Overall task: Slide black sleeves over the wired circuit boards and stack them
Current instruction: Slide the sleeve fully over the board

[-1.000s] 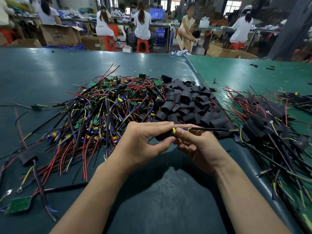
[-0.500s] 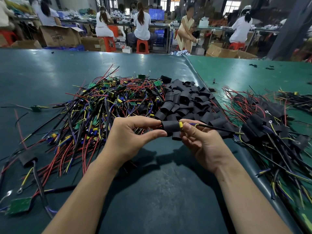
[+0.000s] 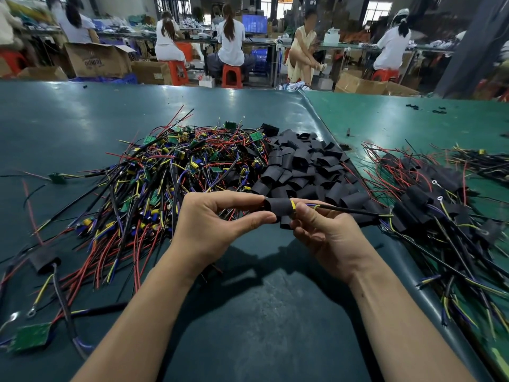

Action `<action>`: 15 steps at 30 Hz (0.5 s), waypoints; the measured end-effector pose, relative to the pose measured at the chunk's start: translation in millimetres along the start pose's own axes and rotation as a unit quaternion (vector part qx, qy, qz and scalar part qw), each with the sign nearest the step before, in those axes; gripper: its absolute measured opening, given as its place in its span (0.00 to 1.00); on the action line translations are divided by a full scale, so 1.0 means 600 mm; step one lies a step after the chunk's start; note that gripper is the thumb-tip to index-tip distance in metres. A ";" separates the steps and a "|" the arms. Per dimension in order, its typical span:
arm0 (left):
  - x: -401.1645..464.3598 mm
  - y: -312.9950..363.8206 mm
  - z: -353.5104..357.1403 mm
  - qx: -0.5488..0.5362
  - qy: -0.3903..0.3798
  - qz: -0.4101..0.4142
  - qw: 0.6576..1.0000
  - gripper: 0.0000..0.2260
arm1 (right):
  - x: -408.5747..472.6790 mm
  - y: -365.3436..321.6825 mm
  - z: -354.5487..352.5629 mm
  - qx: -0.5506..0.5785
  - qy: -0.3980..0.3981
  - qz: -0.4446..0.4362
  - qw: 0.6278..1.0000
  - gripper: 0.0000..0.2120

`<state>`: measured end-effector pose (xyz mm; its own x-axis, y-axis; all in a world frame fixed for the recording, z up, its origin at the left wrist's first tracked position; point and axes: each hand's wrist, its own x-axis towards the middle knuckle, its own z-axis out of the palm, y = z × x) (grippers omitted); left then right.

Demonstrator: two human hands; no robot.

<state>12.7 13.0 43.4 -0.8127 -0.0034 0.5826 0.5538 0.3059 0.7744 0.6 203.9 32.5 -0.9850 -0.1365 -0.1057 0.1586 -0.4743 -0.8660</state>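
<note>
1. Looking across the green table point(image 3: 82, 128), we see a tangled heap of wired circuit boards point(image 3: 176, 172) left of centre, its red, yellow, blue and black leads fanning toward us.
2. Touching that heap on its right lies a pile of loose black sleeves point(image 3: 305, 166), directly behind our hands.
3. Farther right sits a stack of sleeved boards point(image 3: 429, 199) with trailing wires.
4. At the near left edge we note a bare green board point(image 3: 30, 337) and one lone sleeved piece point(image 3: 44, 261).
5. Our left hand point(image 3: 209, 230) pinches the left end of a black sleeve point(image 3: 279, 206) between thumb and forefinger, held above the table.
6. Our right hand point(image 3: 327, 232) pinches the sleeve's right end, where a yellow band shows and a black cable point(image 3: 355, 210) runs out rightward.
</note>
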 end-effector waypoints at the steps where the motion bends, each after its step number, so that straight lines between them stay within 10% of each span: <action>1: 0.000 0.000 0.000 -0.004 -0.002 -0.004 1.000 0.14 | 0.000 0.000 -0.001 -0.003 0.000 -0.005 1.000 0.06; 15: -0.001 -0.005 0.006 -0.010 -0.009 -0.005 1.000 0.15 | 0.000 0.000 0.001 0.016 -0.008 -0.002 1.000 0.07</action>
<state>10.8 15.8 40.1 -0.8216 0.0112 0.5699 0.5487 0.2866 0.7854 0.9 203.4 33.0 -0.9844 -0.1484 -0.0948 0.1577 -0.5030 -0.8498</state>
